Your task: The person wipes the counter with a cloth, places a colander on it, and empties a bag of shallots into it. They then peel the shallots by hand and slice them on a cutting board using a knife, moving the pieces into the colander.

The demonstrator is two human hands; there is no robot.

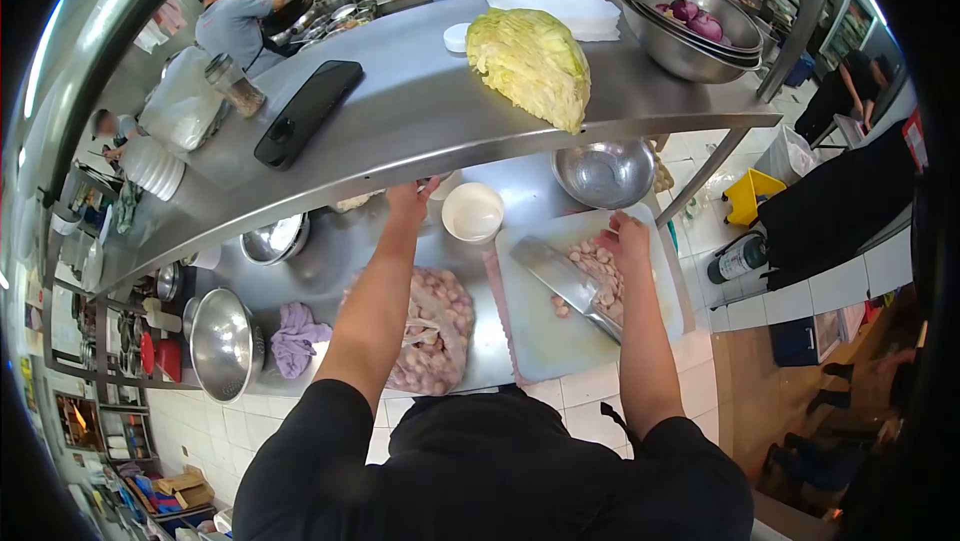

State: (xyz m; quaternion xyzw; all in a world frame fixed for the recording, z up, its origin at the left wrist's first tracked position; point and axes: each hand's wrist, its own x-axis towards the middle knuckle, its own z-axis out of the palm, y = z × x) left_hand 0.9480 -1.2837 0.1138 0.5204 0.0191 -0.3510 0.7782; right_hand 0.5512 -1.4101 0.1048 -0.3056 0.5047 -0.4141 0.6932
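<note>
My left hand [410, 198] reaches under the front edge of the steel shelf, beside a white tub [473, 213]; its fingers are partly hidden, and what they touch is too small to tell. My right hand [626, 238] is over the white cutting board [640, 326], fingers bent at the upper right of a pile of small pale pieces [597, 271]. Whether it holds a piece is unclear. A wide cleaver [553, 273] lies on the board against the pile, its handle toward me. Left of the board sits a clear plastic bag of pinkish bulbs [435, 341].
On the upper shelf [410, 111] are a cut cabbage [530, 61], a black phone [308, 115] and bowls with red onions [697, 26]. Below stand a steel bowl [604, 171], a colander [226, 344] and a purple cloth [297, 339]. Other people work beyond the shelf.
</note>
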